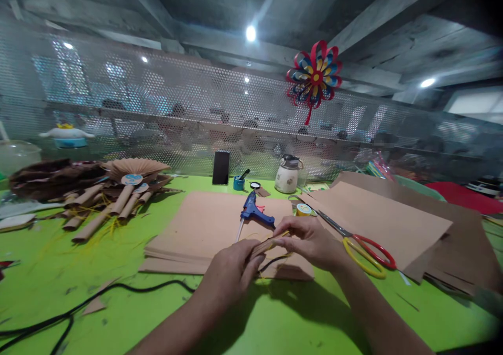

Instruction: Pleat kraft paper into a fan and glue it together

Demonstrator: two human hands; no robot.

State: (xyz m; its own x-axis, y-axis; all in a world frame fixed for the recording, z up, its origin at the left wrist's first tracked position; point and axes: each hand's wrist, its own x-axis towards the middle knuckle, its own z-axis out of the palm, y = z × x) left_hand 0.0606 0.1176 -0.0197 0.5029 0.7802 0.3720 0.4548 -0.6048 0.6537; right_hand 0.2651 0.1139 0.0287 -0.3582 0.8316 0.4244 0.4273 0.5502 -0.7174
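Forearms reach in from the near edge over the green desk (78, 261), and a black cable (118, 292) snakes across it just left of them. The left hand (231, 271) has its fingers closed round the near end of a folded brown paper strip (262, 247). The right hand (310, 240) pinches the far end between thumb and fingertips, where a yellow strand (283, 234) also shows. The strip is held just above the near edge of a stack of brown sheets (196, 229), at the middle of the desk.

A blue glue gun (255, 211) lies on that stack just beyond the hands. Scissors (365, 247) with red and yellow handles rest to the right, near the right wrist.

The folds look springy, so a slackened pinch at either end could let them fan apart. The thin strand could slip off a loosely held end. The left forearm could snag the cable, which seems to run to the gun, and drag the gun toward the fingers.
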